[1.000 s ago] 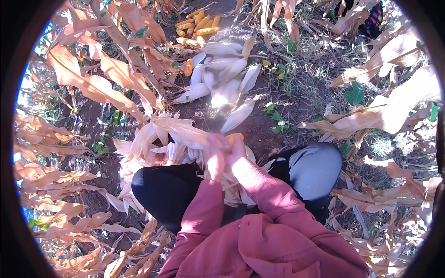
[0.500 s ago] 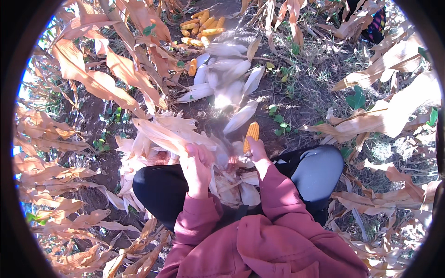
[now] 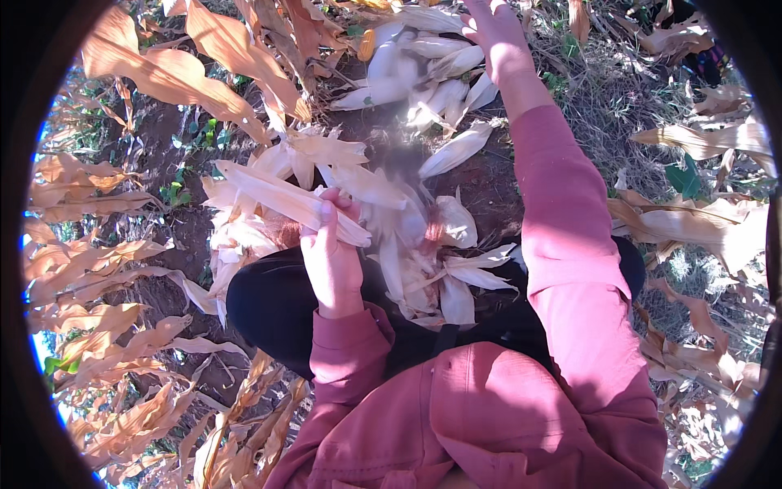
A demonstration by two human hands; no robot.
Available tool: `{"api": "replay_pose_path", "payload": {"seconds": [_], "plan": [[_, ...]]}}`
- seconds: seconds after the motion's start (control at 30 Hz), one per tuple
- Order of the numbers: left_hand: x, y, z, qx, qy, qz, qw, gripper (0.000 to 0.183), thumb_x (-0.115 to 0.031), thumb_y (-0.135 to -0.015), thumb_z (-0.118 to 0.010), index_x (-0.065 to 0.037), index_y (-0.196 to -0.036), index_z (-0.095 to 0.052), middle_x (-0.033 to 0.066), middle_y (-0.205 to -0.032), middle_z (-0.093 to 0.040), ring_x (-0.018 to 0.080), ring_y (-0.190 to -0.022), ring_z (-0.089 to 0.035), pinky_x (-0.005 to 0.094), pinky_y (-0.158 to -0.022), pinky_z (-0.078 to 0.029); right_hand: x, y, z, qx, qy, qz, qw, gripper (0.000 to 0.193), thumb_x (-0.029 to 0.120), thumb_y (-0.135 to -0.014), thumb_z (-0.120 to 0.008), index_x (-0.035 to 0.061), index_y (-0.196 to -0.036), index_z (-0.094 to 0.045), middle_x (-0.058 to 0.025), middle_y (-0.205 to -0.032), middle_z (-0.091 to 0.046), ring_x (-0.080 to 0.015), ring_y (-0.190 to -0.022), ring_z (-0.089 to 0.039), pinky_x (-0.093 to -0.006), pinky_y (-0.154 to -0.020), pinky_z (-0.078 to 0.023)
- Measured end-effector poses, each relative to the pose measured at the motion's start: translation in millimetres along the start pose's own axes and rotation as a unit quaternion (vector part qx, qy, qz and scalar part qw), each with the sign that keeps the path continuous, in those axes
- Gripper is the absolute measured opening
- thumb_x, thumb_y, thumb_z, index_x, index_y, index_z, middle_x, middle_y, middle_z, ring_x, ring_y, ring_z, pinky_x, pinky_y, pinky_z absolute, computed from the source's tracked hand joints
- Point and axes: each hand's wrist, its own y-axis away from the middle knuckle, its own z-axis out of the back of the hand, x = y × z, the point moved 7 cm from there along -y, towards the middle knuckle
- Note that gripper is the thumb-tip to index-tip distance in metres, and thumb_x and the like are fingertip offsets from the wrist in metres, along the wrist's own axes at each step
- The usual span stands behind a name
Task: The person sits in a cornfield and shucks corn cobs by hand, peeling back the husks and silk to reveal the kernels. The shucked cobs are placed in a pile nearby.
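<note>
Dry leaves (image 3: 195,90) hem the soil (image 3: 497,175); I see the left hand (image 3: 332,261), fingers closed on a husk (image 3: 277,194) by the husk pile (image 3: 375,187); the right hand (image 3: 498,45), at the view's edge, looks spread and bare beside pale ears (image 3: 456,61); a slack pinch could, I judge, drop the husk.

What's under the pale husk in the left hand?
Around the edges of the pale husk, below the left hand, loose husks and reddish fibres show. Whatever lies directly beneath the husk and hand is covered.
</note>
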Motion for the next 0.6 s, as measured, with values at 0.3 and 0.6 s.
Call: {"api": "replay_pose_path", "payload": {"seconds": [0.3, 0.6], "plan": [[-14.5, -18.9, 21.6, 0.022, 0.107, -0.112, 0.988, 0.035, -0.015, -0.090, -0.052, 0.002, -0.119, -0.044, 0.0124, -0.112, -0.051, 0.0272, -0.114, -0.045, 0.0407, -0.104, -0.031, -79.6, 240.1, -152.1, 0.504, -0.048, -0.287, 0.813, 0.038, 0.034, -0.087, -0.056, -0.0012, -0.103, -0.058, -0.0040, -0.077, -0.060, -0.0098, -0.062, -0.056, -0.0221, -0.057, -0.048], [-72.2, -5.2, 58.8, -0.073, 0.128, -0.217, 0.965, 0.015, -0.019, -0.093, -0.047, -0.005, -0.100, -0.048, -0.0011, -0.071, -0.041, 0.0085, -0.059, -0.036, 0.0248, -0.059, -0.036, -96.8, 260.5, -136.6, 0.561, -0.015, -0.346, 0.752, 0.022, 0.023, -0.082, -0.062, 0.0011, -0.083, -0.060, -0.0010, -0.060, -0.056, -0.0059, -0.052, -0.049, -0.0203, -0.048, -0.039]]}}
